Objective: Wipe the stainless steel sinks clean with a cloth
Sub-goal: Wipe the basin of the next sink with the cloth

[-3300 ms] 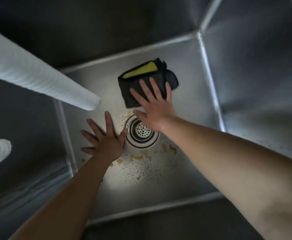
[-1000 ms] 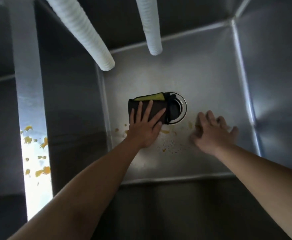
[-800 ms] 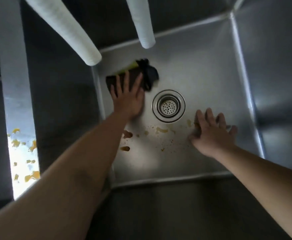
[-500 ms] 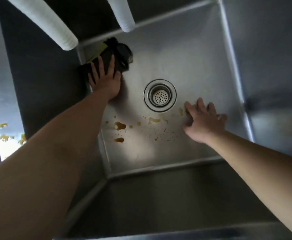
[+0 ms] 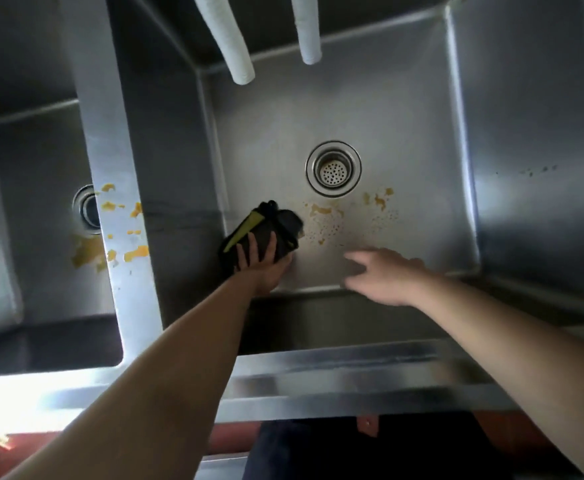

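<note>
A dark cloth with a yellow-green edge (image 5: 269, 226) lies on the floor of the right steel sink (image 5: 404, 109), near its front left corner. My left hand (image 5: 261, 266) presses flat on the cloth with straight fingers. My right hand (image 5: 384, 275) is blurred, with fingers spread loosely, over the sink floor near the front wall; it holds nothing. Orange-yellow stains and specks (image 5: 328, 220) mark the floor in front of the round drain strainer (image 5: 333, 169).
Two white ribbed hoses (image 5: 230, 39) (image 5: 307, 29) hang over the back of the right sink. The steel divider (image 5: 110, 161) carries yellow smears (image 5: 134, 252). The left sink (image 5: 31, 202) has its own drain (image 5: 86, 209) and a yellow stain. A front rim (image 5: 335, 379) runs along the bottom.
My left hand dragged the cloth from the back left corner to the front left of the sink floor, over the spots there. My right hand slid back toward the front wall.
</note>
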### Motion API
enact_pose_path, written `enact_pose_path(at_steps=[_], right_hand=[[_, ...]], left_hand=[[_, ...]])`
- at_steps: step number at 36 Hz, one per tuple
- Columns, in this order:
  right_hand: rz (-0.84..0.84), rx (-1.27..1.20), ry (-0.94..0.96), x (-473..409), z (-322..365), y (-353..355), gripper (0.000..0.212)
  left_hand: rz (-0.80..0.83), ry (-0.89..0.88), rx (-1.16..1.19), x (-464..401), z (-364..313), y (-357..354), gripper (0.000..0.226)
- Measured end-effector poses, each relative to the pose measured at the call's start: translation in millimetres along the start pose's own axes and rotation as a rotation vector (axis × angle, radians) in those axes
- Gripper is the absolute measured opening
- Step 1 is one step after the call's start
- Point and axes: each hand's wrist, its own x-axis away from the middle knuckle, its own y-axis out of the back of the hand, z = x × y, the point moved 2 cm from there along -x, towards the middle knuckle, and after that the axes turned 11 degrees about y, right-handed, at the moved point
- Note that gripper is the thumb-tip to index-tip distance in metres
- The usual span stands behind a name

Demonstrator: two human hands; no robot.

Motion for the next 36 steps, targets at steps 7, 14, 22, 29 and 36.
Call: enact_pose_path(at_steps=[7,14,22,29,36], right_hand=[[0.027,0.183,-0.067,69.0,-0.7,-10.6,0.065],[-0.398,0.343,-0.047,113.0,-22.7,-0.7,0.06],[-0.826,0.414,0.054,115.7,-55.3,8.2,0.053],[-1.01,0.335,0.092,113.6,-58.5,0.8,0.037],[-0.996,0.285,0.086,114.5,-57.6,-1.2,0.035]], left_hand=[[0.214,0.008,-0.103,36.2,9.8,10.9,0.072],[-0.166,-0.198,-0.025,48.6,5.1,20.9,0.044],[-0.273,-0.395,-0.288,36.0,8.7,17.1,0.057],[-0.339,-0.277,-0.305,20.2,15.0,8.5,0.058],[-0.404,0.05,0.159,24.0,-23.3,3.2,0.047]])
